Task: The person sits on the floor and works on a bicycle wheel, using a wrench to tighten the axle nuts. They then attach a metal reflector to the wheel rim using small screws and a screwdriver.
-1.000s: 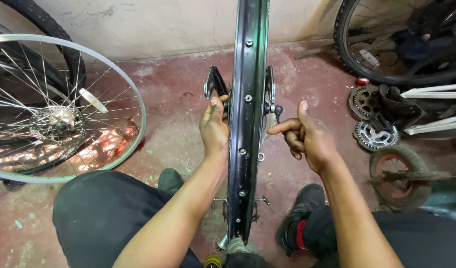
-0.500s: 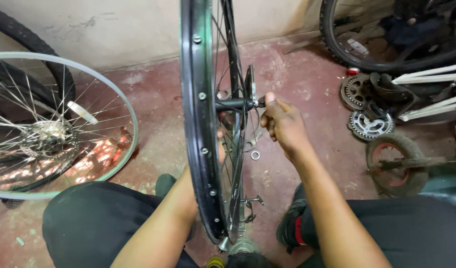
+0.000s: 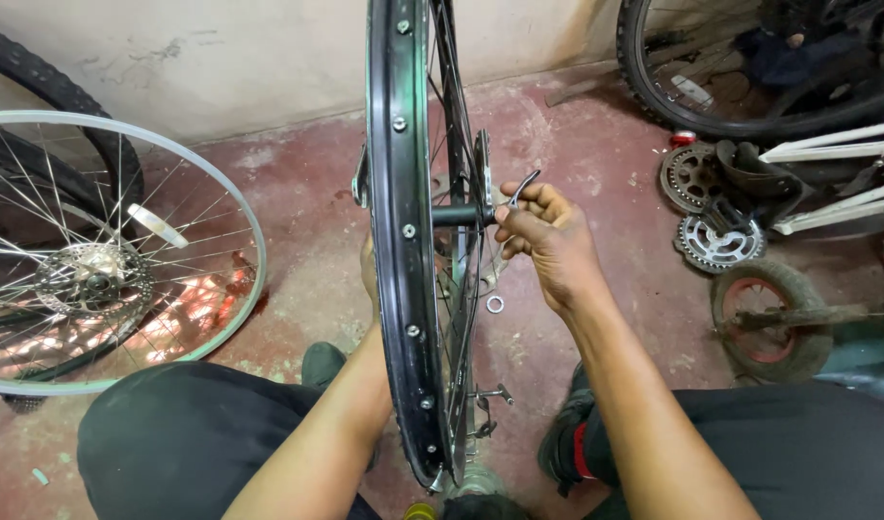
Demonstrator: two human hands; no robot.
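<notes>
A black bicycle wheel (image 3: 400, 241) stands upright between my knees, rim edge toward me, with thin spokes and a black hub (image 3: 458, 215) at its middle. My right hand (image 3: 548, 241) is at the right end of the hub axle, fingers pinched on a small metal tool (image 3: 522, 188). My left hand (image 3: 368, 270) is mostly hidden behind the rim at hub height; only its edge shows, and my left forearm runs up to it. A small metal washer (image 3: 495, 304) lies on the red floor below the hub.
A silver spoked wheel with a disc rotor (image 3: 95, 279) lies flat at left, beside a black tyre (image 3: 86, 135). At right are a tyre (image 3: 750, 87), two toothed chainrings (image 3: 716, 241), a white bicycle frame (image 3: 837, 183) and a small red-rimmed wheel (image 3: 774, 318).
The view has swung so the rim now sits left of centre. My right hand moved from beside the rim to the axle end and now pinches a small tool. My left hand slipped behind the rim.
</notes>
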